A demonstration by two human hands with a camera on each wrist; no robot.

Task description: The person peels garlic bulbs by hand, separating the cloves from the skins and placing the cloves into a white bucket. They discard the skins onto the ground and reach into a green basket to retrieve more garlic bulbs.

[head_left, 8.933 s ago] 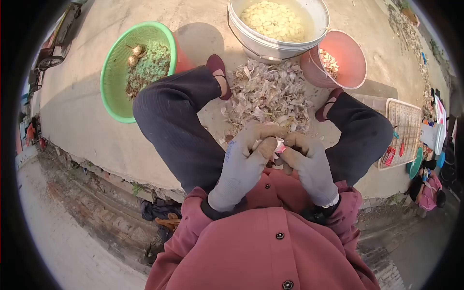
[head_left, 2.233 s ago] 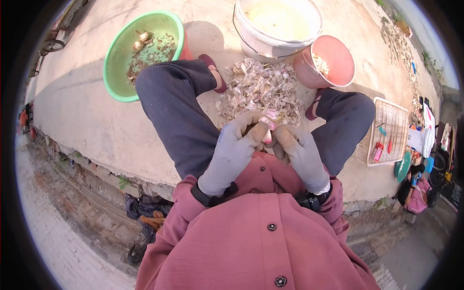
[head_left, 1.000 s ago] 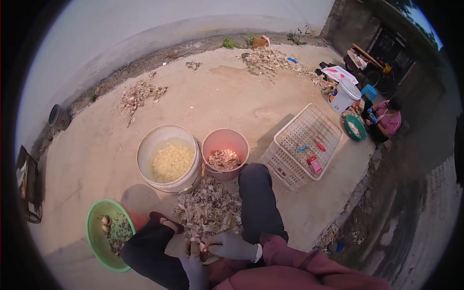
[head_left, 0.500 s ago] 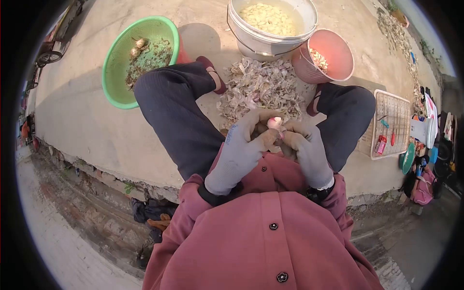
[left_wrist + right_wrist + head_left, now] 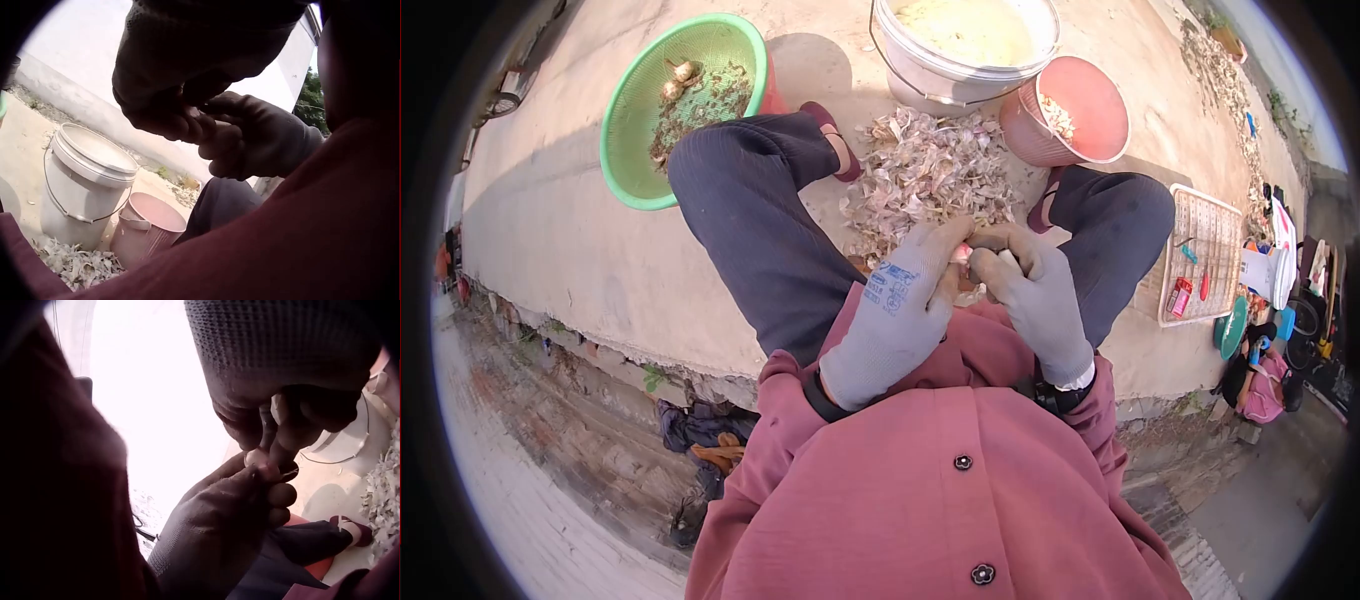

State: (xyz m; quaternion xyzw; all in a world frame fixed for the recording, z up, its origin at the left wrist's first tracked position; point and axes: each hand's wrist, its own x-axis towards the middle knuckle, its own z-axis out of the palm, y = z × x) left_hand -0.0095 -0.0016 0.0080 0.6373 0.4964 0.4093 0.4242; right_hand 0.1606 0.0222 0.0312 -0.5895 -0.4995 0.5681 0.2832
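Note:
Both hands wear grey gloves and meet above the lap. The left hand (image 5: pixel 892 312) pinches a small pink-and-white garlic clove (image 5: pixel 962 254) between thumb and fingers, its blue-printed back turned up. Against the clove's other side lie the curled fingers of the right hand (image 5: pixel 1042 305), with a whitish piece (image 5: pixel 1008 260) between them. In the right wrist view the clove (image 5: pixel 269 471) shows at the touching fingertips, and a pale piece (image 5: pixel 279 408) sits in the right hand's fingers. Dark gloves cover most of the clove in the left wrist view.
A heap of garlic skins (image 5: pixel 930 170) lies between the feet. Beyond it stand a white bucket (image 5: pixel 920 85) and a pink bucket (image 5: pixel 1035 130) with cloves. A green basket (image 5: pixel 625 165) is at left, a crate (image 5: pixel 1200 250) at right. Another person (image 5: pixel 1265 390) sits far right.
The head view has swung back from looking across the yard. The clove, earlier raised white end up between the fingertips, is now mostly covered; the left hand's printed back has turned up more.

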